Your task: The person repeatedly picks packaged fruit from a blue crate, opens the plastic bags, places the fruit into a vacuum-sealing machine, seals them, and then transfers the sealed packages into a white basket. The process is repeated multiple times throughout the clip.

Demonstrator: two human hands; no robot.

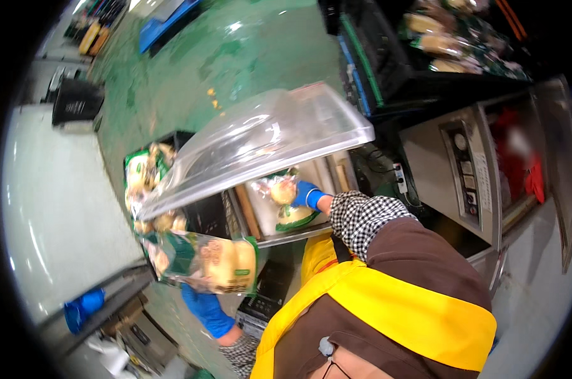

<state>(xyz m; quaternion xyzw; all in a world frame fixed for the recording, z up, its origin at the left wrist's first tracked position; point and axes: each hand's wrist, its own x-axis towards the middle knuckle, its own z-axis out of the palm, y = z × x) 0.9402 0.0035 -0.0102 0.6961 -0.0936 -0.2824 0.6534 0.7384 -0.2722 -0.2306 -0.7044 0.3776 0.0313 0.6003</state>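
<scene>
My left hand (205, 309), in a blue glove, holds up a clear, green-printed bag (230, 262) of pale, potato-like pieces; the bag hides most of its fingers. Under a raised clear domed lid (267, 136), my right hand (307, 194), also gloved in blue, grips the side of another such bag (278, 189) in the white-floored chamber (267, 211) of what looks like a vacuum sealer. A green-edged bag end (295, 218) lies just below that hand. Beyond my left hand, several similar bags (140, 174) fill a dark crate.
At the right stands a steel cabinet (425, 142) with knobs and an open door (558, 158); red cloth (532, 180) hangs inside. Black crates with more bags (441, 44) are at upper right. A white table (58, 196) borders the left. Yellow scraps (212, 98) lie on the green floor.
</scene>
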